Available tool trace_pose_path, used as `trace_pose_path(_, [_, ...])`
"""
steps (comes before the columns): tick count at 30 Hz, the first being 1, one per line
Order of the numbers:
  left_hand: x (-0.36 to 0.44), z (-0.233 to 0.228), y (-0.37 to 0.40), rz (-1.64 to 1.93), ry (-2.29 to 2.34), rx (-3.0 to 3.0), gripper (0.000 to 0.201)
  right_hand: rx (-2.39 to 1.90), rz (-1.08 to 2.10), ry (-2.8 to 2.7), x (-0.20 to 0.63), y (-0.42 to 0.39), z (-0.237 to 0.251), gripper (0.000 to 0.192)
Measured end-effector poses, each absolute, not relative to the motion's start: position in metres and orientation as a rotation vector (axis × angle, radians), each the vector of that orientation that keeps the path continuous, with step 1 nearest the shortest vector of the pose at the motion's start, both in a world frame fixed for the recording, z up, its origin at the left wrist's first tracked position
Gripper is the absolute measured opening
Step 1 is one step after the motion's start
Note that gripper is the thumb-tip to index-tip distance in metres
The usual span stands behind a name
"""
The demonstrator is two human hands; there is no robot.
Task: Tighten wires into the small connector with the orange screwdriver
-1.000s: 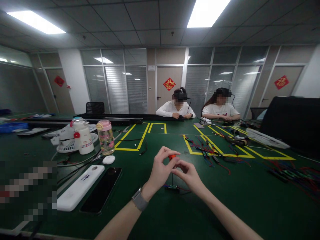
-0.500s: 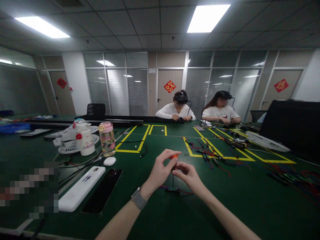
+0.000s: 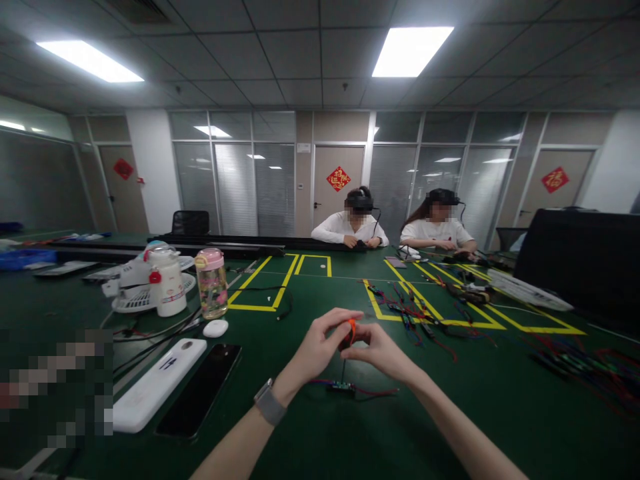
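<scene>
Both hands, left hand [image 3: 320, 347] and right hand [image 3: 383, 350], pinch a screwdriver [image 3: 349, 333] over a circuit board [image 3: 341, 387]; phone [image 3: 200, 390] nearby.

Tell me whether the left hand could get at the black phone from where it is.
Probably yes. The left hand is at the screwdriver, and the black phone lies flat to its left with bare table between them; nothing blocks the way.

both hands [image 3: 350, 347] pinch a screwdriver [image 3: 349, 335] over a small board [image 3: 341, 387].

Bright ceiling panels [image 3: 411, 51], warped edges
</scene>
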State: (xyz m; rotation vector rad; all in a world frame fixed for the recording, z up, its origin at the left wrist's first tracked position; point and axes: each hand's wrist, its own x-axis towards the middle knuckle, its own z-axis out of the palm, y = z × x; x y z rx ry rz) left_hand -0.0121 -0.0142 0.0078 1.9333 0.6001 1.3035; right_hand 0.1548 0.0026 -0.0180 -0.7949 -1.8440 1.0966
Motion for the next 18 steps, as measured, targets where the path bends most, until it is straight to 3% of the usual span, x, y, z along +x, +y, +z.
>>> trace_pose_path(7, [-0.011,0.007,-0.013,1.477,0.746,1.926,0.009,-0.679,1.363,-1.673,0.146,0.004,-0.031,0.03])
trace_pose_path(13, [-0.012,0.007,-0.017,1.352,0.586,1.907,0.025,-0.653,1.301,-1.601,0.143,0.005,-0.041,0.021])
trace_pose_path(18, [-0.013,0.006,-0.013,1.27,0.585,1.829,0.026,-0.576,1.422,-1.555,0.151,0.008,-0.049,0.031])
